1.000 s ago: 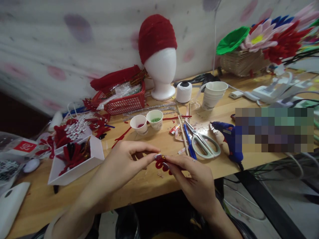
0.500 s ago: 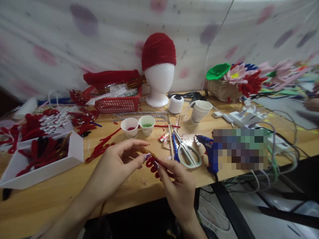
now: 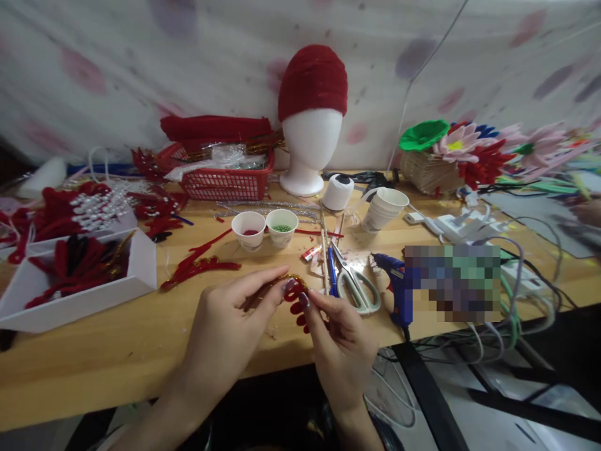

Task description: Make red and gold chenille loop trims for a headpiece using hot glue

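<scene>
Between my two hands is a red pipe cleaner piece (image 3: pixel 295 307) bent into small loops, with glittery gold tinsel along its upper edge. My left hand (image 3: pixel 235 319) pinches its gold end between thumb and fingers. From the other side, my right hand (image 3: pixel 345 341) holds the looped red part in a pinch. Fingers hide much of the piece. Just behind lie a finished-looking red and gold curled strip (image 3: pixel 201 269), a paper cup of red beads (image 3: pixel 248 230) and one of green beads (image 3: pixel 282 228). White-handled scissors (image 3: pixel 359 291) and a blue pen (image 3: pixel 332 272) lie near my right hand.
A blue glue gun (image 3: pixel 399 282) stands at the right beside a blurred-out patch and tangled cables. A white box (image 3: pixel 141 269) of red stems sits left. Behind are a red basket (image 3: pixel 225 181), a foam head (image 3: pixel 310 144), thread (image 3: pixel 338 191) and felt flowers (image 3: pixel 455 147).
My left thumb and fingers have closed in on the gold end of the piece. The view has shifted slightly, and both hands now sit a little farther right in it.
</scene>
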`<state>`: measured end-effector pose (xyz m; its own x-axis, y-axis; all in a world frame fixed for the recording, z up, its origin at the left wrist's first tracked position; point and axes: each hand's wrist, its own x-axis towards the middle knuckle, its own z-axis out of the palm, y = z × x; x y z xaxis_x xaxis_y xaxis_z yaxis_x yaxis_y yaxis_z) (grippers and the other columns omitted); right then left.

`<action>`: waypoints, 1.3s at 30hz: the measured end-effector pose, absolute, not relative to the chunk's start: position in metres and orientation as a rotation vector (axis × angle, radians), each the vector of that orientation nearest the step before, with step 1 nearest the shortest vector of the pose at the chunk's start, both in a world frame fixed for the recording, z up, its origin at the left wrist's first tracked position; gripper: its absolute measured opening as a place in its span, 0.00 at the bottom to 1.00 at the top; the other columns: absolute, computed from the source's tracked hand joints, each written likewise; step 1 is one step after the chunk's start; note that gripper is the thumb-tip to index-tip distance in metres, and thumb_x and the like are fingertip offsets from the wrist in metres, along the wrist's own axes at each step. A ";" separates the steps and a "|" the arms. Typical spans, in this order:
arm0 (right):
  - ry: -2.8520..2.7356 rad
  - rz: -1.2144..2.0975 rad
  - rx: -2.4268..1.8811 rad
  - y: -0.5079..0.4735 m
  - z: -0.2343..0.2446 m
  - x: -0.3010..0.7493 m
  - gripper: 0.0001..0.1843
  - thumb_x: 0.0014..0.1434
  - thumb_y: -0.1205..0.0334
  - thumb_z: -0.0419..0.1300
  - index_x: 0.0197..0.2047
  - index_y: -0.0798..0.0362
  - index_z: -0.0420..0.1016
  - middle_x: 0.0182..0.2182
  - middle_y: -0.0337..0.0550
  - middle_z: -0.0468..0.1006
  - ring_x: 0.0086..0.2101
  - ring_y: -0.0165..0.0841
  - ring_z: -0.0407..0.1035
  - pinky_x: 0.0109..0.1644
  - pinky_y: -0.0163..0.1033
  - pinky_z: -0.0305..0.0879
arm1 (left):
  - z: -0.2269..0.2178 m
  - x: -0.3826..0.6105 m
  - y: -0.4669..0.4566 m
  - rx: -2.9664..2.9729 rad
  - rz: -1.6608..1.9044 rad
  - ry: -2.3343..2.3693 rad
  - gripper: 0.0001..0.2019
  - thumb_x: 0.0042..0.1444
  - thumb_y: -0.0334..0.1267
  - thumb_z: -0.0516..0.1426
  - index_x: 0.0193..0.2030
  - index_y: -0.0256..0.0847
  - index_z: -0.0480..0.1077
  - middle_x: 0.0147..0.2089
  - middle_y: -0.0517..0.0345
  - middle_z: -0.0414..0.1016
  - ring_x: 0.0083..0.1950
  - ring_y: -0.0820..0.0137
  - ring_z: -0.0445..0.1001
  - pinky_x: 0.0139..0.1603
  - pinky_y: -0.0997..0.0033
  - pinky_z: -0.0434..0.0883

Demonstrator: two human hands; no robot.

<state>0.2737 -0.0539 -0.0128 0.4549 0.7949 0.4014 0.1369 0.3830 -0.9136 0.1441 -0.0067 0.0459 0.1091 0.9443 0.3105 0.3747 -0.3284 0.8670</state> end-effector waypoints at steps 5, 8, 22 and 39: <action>-1.005 0.530 -1.074 -0.053 -0.013 0.271 0.14 0.61 0.73 0.64 0.43 0.43 0.82 0.32 0.34 0.84 0.28 0.24 0.78 0.31 0.26 0.77 | 0.039 0.146 -0.010 1.876 1.180 1.324 0.12 0.62 0.40 0.59 0.48 0.46 0.81 0.39 0.59 0.87 0.33 0.68 0.84 0.35 0.74 0.78; -0.983 0.519 -1.065 -0.053 -0.012 0.269 0.14 0.60 0.74 0.64 0.42 0.44 0.82 0.33 0.34 0.84 0.27 0.24 0.79 0.31 0.25 0.77 | 0.038 0.147 -0.012 1.873 1.128 1.315 0.13 0.64 0.40 0.56 0.50 0.46 0.80 0.44 0.57 0.86 0.40 0.66 0.84 0.41 0.71 0.79; -0.865 0.491 -1.146 -0.051 -0.007 0.265 0.04 0.58 0.67 0.68 0.37 0.51 0.83 0.29 0.41 0.84 0.25 0.30 0.79 0.28 0.32 0.79 | 0.028 0.161 -0.023 1.540 1.185 1.251 0.07 0.65 0.43 0.56 0.39 0.43 0.71 0.44 0.53 0.83 0.42 0.67 0.82 0.39 0.73 0.78; -0.821 0.492 -1.217 -0.046 -0.009 0.264 0.05 0.57 0.63 0.69 0.38 0.52 0.85 0.28 0.42 0.85 0.23 0.30 0.78 0.26 0.30 0.78 | 0.023 0.161 -0.013 1.672 1.325 1.187 0.07 0.60 0.32 0.59 0.38 0.43 0.80 0.43 0.58 0.85 0.46 0.67 0.82 0.51 0.69 0.77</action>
